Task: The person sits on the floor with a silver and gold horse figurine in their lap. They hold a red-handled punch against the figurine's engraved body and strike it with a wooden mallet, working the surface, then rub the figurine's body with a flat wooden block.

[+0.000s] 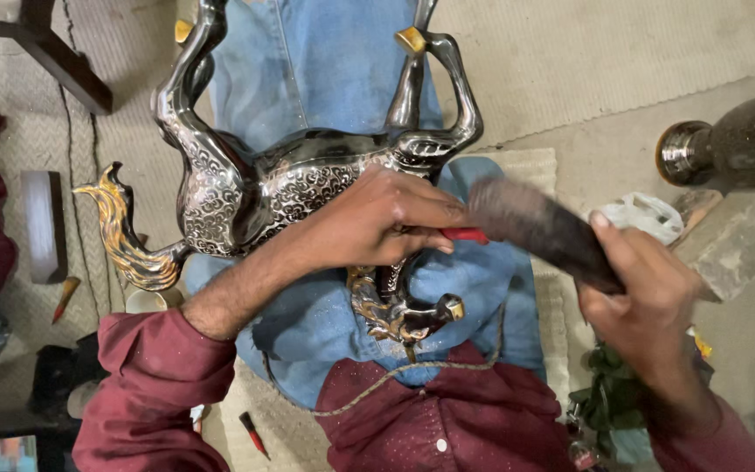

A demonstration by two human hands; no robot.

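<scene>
The dark silver metal horse figure with engraved scroll pattern and gold tail (246, 188) is lying on its side across the person's lap, on blue denim cloth (308, 79), and its legs are pointing away from the person. The left hand (377, 218) is resting on the belly of the horse and is clenching a small tool with a red handle (465, 234); the tip is hidden. Just right of the horse, the right hand (648, 288) is grasping a dark blurred wooden mallet (539, 229), whose head is reaching the red handle. Below the horse, a thin cord (395, 376) is lying on the maroon shirt. Far right of the horse, a dark engraved metal vase (736, 144) is lying on the floor. Left of the horse, a red-tipped chisel (67, 295) is lying on the mat.
</scene>
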